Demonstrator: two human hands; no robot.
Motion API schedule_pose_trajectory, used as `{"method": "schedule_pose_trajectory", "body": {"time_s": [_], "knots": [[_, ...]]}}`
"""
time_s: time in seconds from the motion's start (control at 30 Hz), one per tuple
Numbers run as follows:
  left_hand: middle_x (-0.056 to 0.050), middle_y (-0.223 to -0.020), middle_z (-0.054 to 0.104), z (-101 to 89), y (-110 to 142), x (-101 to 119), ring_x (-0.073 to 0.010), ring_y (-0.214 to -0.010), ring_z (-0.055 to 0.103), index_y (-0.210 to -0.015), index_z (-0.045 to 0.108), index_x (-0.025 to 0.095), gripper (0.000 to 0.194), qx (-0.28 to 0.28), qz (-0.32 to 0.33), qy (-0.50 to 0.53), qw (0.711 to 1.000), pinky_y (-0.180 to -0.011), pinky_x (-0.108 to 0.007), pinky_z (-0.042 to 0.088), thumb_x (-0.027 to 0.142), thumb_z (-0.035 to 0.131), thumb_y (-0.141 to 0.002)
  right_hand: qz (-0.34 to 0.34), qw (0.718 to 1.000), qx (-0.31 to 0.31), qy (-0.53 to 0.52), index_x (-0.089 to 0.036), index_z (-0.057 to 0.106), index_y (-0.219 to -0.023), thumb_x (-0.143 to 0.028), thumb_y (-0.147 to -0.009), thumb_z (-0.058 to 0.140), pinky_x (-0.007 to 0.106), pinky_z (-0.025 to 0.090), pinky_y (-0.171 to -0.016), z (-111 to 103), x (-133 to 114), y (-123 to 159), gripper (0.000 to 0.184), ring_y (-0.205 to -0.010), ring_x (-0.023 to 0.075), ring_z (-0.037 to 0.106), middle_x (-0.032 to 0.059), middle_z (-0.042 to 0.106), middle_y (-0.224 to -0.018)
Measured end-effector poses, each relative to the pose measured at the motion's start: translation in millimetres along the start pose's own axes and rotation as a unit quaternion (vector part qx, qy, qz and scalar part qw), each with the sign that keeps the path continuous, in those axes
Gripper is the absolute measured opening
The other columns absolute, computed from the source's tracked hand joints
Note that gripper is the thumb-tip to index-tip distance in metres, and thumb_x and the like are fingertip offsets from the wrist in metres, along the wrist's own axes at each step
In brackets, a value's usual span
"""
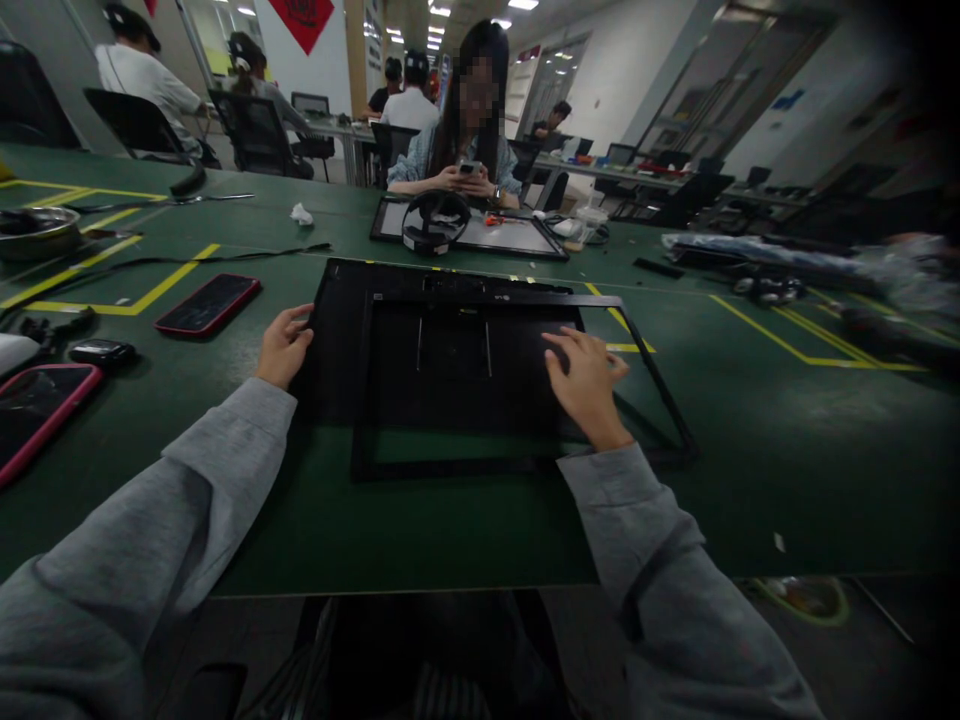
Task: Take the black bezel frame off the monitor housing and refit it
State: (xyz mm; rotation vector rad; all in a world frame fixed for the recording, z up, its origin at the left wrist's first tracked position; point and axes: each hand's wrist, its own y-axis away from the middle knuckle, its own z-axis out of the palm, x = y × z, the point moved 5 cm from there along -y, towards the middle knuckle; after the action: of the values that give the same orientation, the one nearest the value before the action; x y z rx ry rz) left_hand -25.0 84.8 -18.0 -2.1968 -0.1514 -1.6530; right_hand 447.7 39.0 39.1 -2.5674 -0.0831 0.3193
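A black monitor back cover (337, 370) lies on the green table, its inner side facing up. Over its right part rests a thin black screen bezel (442, 466), an open rectangular frame shifted right and toward me. At the cover's left edge, my left hand (285, 348) is closed with its thumb and fingers on the rim. My right hand (589, 385) is over the right part of the cover, inside the bezel's opening. Its fingers are spread and hold nothing.
Phones in red cases (208, 305) (45, 410) lie to the left, near a metal bowl (37, 235). Across the table, a person (476, 130) holds a phone behind a flat panel (510, 235) with a black round stand on it. Plastic-wrapped parts (750, 255) lie at right.
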Motion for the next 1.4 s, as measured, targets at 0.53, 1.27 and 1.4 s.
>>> {"method": "schedule_pose_trajectory", "body": {"time_s": [0.53,1.27,1.4], "knots": [[-0.013,-0.153,0.054,-2.3,41.5,60.6,-0.0417,-0.146,0.035,-0.128,0.073,0.025,0.051,-0.013,0.168,-0.372,0.913,-0.116,-0.068,0.028,0.057,0.057,-0.092,0.275,0.955,-0.111,0.027,-0.013,0.065,-0.134,-0.037,-0.098,0.053,0.04,0.048,-0.096,-5.2,176.9,28.9,0.046,-0.113,0.0315,0.067,0.0215,0.072,-0.123],[-0.024,-0.167,0.023,-5.7,15.4,24.8,-0.0467,-0.154,0.025,-0.15,0.049,0.012,0.097,-0.142,0.172,-0.299,0.928,-0.125,-0.065,0.023,0.069,0.07,-0.075,0.223,0.965,0.109,-0.085,-0.012,0.064,-0.127,-0.026,-0.093,0.043,0.049,0.049,-0.101,-1.2,105.1,-8.4,0.042,-0.108,0.0316,0.067,0.0184,0.073,-0.11],[-0.023,-0.163,0.033,-8.3,11.9,21.6,-0.0446,-0.151,0.033,-0.147,0.051,0.012,0.082,-0.122,0.189,-0.297,0.928,-0.124,-0.064,0.026,0.051,0.069,-0.078,0.226,0.965,0.101,-0.092,-0.013,0.065,-0.121,-0.026,-0.092,0.044,0.051,0.05,-0.099,14.0,103.0,-19.8,0.038,-0.104,0.0314,0.066,0.018,0.072,-0.107]]}}
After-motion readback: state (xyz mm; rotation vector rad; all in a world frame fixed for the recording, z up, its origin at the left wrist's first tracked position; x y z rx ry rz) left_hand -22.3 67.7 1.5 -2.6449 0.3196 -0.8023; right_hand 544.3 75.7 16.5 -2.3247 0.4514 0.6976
